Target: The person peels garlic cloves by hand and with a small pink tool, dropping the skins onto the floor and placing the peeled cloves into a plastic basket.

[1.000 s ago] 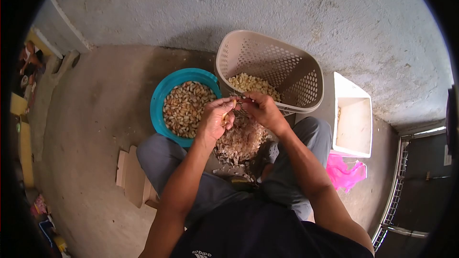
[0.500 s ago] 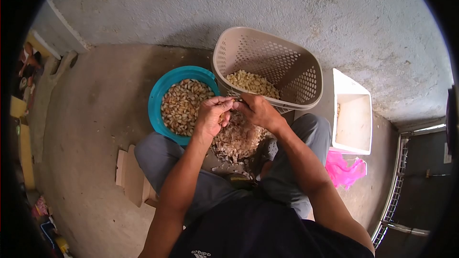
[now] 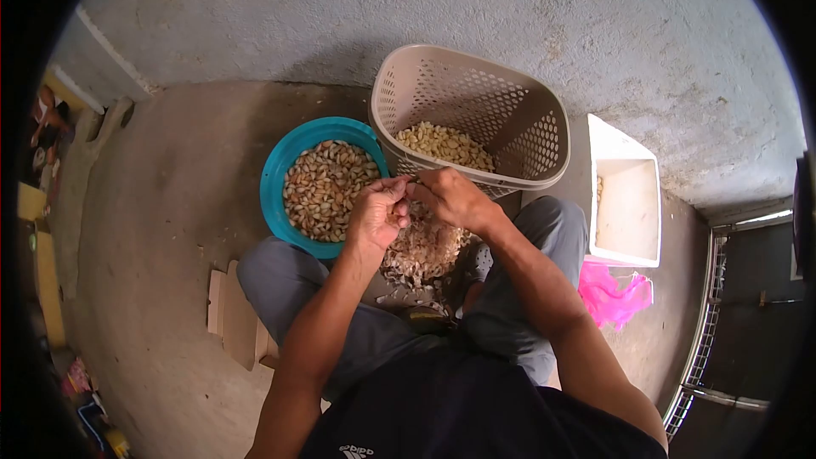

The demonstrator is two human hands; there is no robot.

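Observation:
My left hand (image 3: 378, 212) is closed in a pinch, its fingertips on what looks like a garlic clove, mostly hidden by the fingers. Against those fingertips, my right hand (image 3: 455, 200) is also closed; a small dark sliver shows at its fingers, too small to name. Both hands are over a heap of garlic skins (image 3: 425, 251) on the floor. Left of them, a teal basin (image 3: 274, 211) holds many unpeeled garlic cloves (image 3: 327, 191). Beyond the right hand, peeled cloves (image 3: 446, 144) lie in a beige perforated basket (image 3: 552, 172).
A white foam box (image 3: 633, 212) stands on the right, with pink plastic netting or bag (image 3: 614, 296) below it. Cardboard (image 3: 238, 323) lies by my left knee. A rough grey wall (image 3: 340, 17) rises behind the basket. Various items line the far left edge.
Both hands stay together in nearly the same place, with small shifts of the fingers. The whole view has moved slightly, so the basket and basin appear a little further left.

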